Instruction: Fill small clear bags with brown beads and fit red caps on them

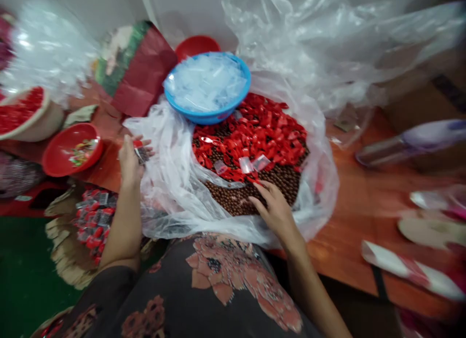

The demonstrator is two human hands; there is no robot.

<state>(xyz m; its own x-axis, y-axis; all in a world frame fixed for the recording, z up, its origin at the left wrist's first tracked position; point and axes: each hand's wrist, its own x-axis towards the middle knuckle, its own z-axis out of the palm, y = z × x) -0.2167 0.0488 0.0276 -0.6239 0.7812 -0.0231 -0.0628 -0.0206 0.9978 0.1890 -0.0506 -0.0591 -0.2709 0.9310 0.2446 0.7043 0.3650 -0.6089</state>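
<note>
"Red, glossy plastic pieces (271,129) heap over round brown beads (282,180) in a translucent plastic bag (163,177). And the hands?"

"Right hand (274,207) at the heap's near edge, fingers spread. Left hand (128,158) beside the bag, fingers apart around a small red-and-dark packet (141,154); blurred, so I can't tell whether they grip it."

"Surroundings?"

"Reddish-brown tabletop (349,182), blue basin (207,117) behind the beads, green floor (22,270), pale wall (189,8)."

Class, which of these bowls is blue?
The round blue plastic bowl heaped with clear plastic pieces; the round red bowl behind it, shallow red bowl at left and deep whitish bowl differ in colour.
</note>
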